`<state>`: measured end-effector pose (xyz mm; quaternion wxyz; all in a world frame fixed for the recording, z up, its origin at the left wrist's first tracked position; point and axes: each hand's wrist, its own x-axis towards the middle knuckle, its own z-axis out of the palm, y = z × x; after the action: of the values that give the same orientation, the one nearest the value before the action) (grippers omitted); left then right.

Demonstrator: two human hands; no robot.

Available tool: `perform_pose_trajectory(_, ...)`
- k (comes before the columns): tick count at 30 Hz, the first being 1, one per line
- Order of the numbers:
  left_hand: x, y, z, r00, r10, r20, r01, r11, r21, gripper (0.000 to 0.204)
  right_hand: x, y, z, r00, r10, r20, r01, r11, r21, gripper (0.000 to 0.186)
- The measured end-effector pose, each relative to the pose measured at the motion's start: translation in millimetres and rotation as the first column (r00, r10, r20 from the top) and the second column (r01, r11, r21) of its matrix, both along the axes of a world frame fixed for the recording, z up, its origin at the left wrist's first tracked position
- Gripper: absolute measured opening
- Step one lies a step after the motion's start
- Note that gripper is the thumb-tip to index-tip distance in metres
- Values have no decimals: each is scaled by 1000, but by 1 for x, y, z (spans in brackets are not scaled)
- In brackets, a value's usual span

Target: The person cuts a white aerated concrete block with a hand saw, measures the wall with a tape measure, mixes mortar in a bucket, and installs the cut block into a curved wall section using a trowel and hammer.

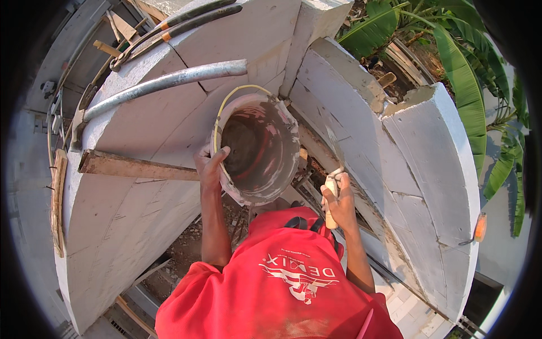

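My left hand grips the rim of a mortar-smeared bucket, its thumb over the edge. The bucket tilts so its mouth faces up, and a yellowish handle arcs over the far-left rim. Wet grey mortar lies deep inside. To the right of the bucket, my right hand is closed round the pale handle of a trowel. The trowel's thin blade points away from me, close to the right block wall. I cannot tell whether the blade touches the wall.
Pale block walls stand on both sides and meet at a far corner. A curved metal pipe and a rusty bar extend from the left wall. Banana leaves hang beyond the right wall. An orange object sits at its outer edge.
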<state>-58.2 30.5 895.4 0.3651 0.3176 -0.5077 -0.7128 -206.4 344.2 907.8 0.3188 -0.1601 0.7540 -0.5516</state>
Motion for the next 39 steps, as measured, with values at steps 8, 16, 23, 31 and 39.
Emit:
perform_pose_trajectory(8,-17,0,17,980,-174,99,188,971,-150,30,-1,-60,38,645,740,-188,-575,633,519,51)
perform_pose_trajectory(16,-16,8,30,977,-213,12,210,949,-234,35,19,-76,24,462,846,-265,-586,515,626,34)
perform_pose_trajectory(23,-17,25,53,943,-322,79,328,869,-370,33,-7,-78,40,512,833,-208,-489,482,727,24)
perform_pose_trajectory(31,-17,21,48,915,-396,-71,338,853,-398,30,16,-65,23,604,795,-47,-714,567,411,34)
perform_pose_trajectory(39,-13,17,37,974,-198,-111,171,961,-219,33,12,-52,15,434,600,672,-446,791,-419,27)
